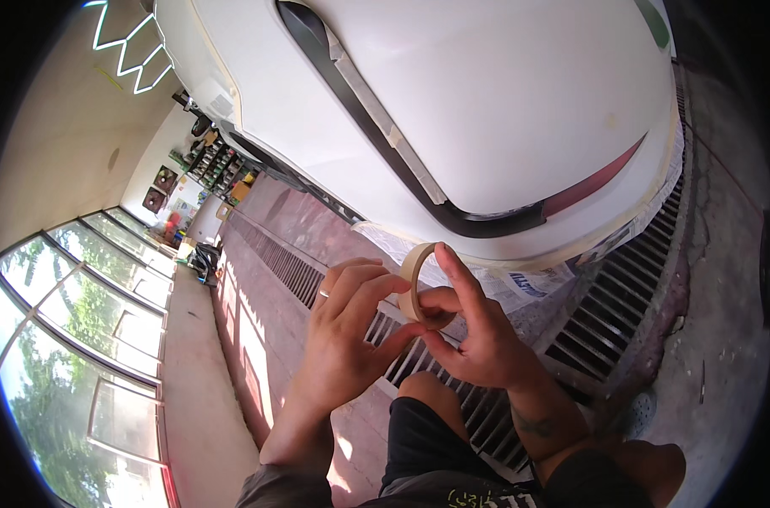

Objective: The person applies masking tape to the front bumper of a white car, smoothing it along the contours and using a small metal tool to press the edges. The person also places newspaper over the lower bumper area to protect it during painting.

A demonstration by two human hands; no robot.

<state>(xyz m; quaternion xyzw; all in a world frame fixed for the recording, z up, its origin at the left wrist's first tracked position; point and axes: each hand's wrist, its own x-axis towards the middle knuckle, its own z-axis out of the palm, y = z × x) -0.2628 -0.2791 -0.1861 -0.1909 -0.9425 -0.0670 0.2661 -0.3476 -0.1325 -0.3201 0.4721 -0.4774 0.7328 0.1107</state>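
A roll of tan masking tape is held upright between my two hands, in front of the white car body. My left hand pinches its near left side with fingers and thumb. My right hand has a finger inside the ring and the thumb at its lower edge, while the index finger points up along the right side. Both thumbs come together under the roll. A strip of tape runs along the black trim on the car. Whether a tape end is lifted is hard to make out.
Printed masking paper skirts the car's lower edge below a red light strip. Floor grates run beneath and around me. Windows line the left wall. Stocked shelves stand far back.
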